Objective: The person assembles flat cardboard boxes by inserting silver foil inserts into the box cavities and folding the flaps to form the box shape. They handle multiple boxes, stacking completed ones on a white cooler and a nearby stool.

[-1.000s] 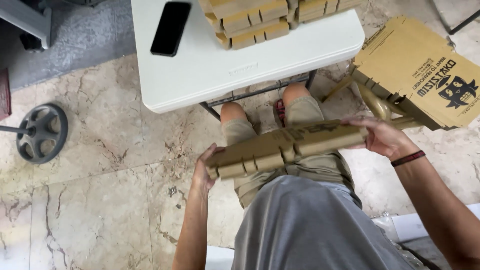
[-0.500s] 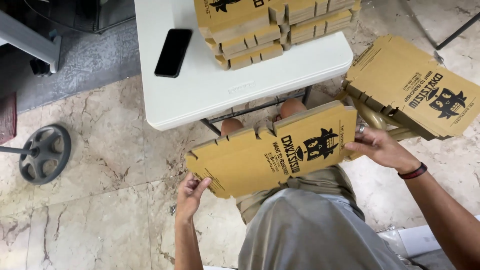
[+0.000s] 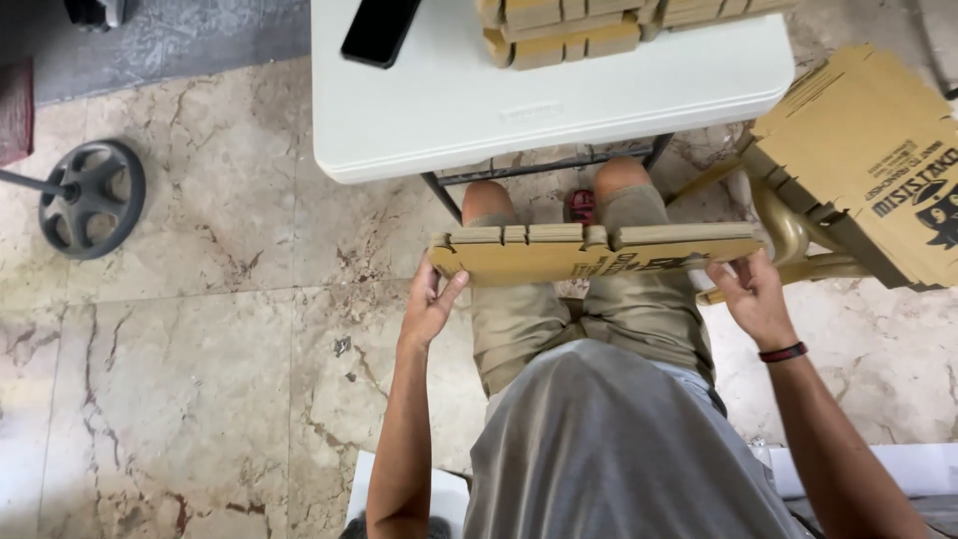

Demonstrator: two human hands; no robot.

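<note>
- The flat cardboard box blank (image 3: pixel 599 252) is held level above the seated person's knees, just near of the table's near edge, seen almost edge-on with its slotted flaps along the far side.
- The left hand (image 3: pixel 431 304) grips the left end of the blank: the thumb lies up against the near face, and the fingers wrap under and behind the edge, closed on the cardboard.
- The right hand (image 3: pixel 756 299) holds the right end, fingers curled over the near edge and closed on it; a dark wristband (image 3: pixel 782 351) sits on that wrist.
- The white folding table (image 3: pixel 449 110) fills the far middle of the view, its top plain plastic with rounded corners and dark metal legs showing beneath.
- On the table's far edge lie stacks of folded cardboard pieces (image 3: pixel 559 35), and to their left a black phone (image 3: pixel 381 30) lies face down or dark, partly cut off by the frame.
- At the right, a pile of flat printed cardboard sheets (image 3: pixel 878 160) rests tilted on a gold-coloured chair frame (image 3: pixel 788 235), well apart from the table stacks.
- The floor is polished beige marble tile (image 3: pixel 200 379) with brown veins; a grey mat or carpet (image 3: pixel 200 40) covers the far left.
- A dark wheel-shaped weight on a rod (image 3: pixel 92 198) lies on the tile at the left.
</note>
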